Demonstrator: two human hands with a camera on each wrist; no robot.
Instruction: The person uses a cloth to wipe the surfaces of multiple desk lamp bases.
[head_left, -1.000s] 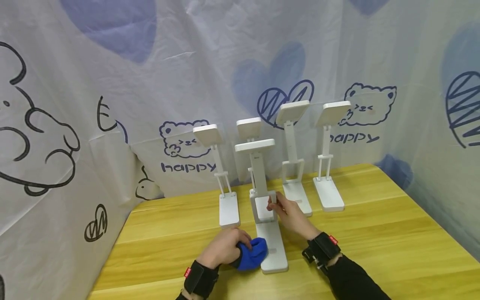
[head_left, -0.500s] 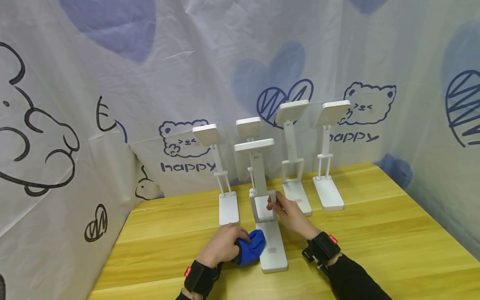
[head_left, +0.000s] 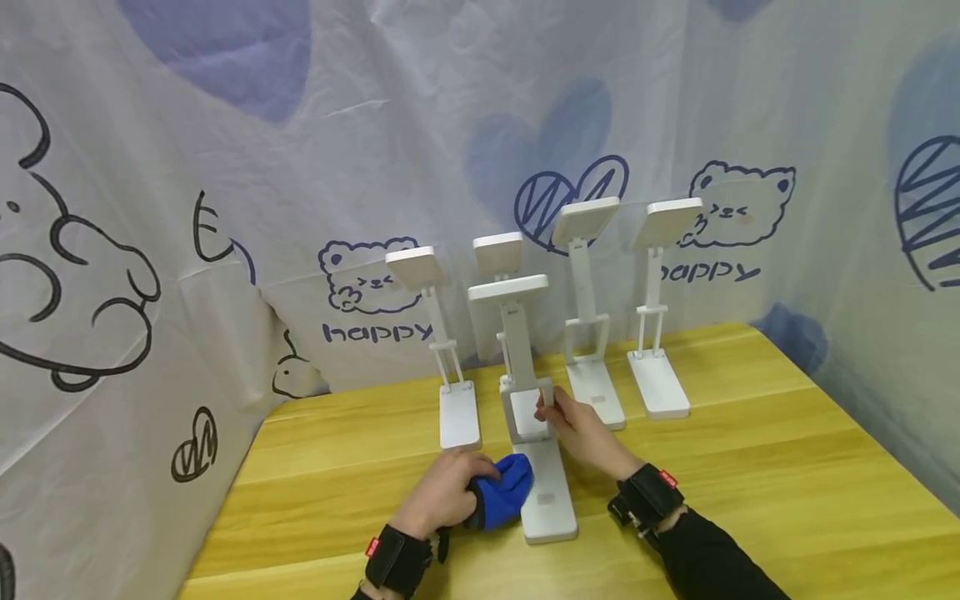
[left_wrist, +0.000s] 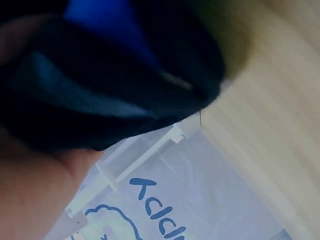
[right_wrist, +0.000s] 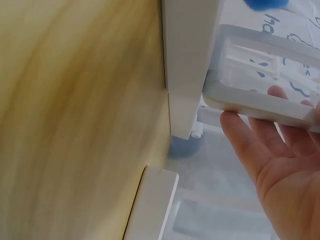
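A white folding stand (head_left: pixel 517 333), like a phone stand with a flat top plate, stands nearest the person. The right hand (head_left: pixel 592 433) grips the right side of its U-shaped frame (right_wrist: pixel 255 102), thumb and fingers on opposite sides of the bar in the right wrist view. Bunched in the left hand (head_left: pixel 442 492) is a blue cloth (head_left: pixel 506 493) with a dark part, its blue end right at the left edge of the stand's base (head_left: pixel 547 487). Close up in the left wrist view, the blurred cloth (left_wrist: pixel 150 90) hides most of the left fingers.
Several similar white stands (head_left: pixel 459 417) stand behind, including a right-hand one (head_left: pixel 660 383) and one partly hidden by the front stand. A wood-grain table (head_left: pixel 337 467) carries them. A printed sheet (head_left: pixel 420 150) hangs behind and at the sides.
The left hand has drawn the blue cloth slightly away from the person along the left edge of the base. The right hand keeps its hold on the frame, and the stand has stayed put.
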